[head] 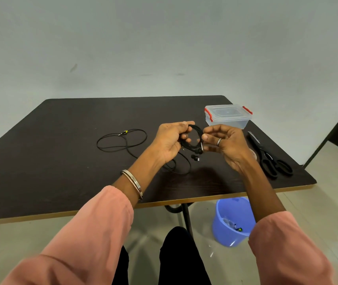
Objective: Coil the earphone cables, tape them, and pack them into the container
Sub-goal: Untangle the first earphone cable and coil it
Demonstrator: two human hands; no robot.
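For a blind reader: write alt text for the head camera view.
Two hands hold a black coiled earphone cable above a dark table: the left hand grips one side, the right hand pinches the other. A second cable lies loose at left; a closed clear container and black scissors sit at right.

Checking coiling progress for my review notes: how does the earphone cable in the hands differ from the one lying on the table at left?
The held cable is wound into a tight bundle; the loose cable sprawls in wide loops. The held cable is up off the table, gripped by the left hand and right hand; the loose cable lies flat, untouched. Both are thin and black.
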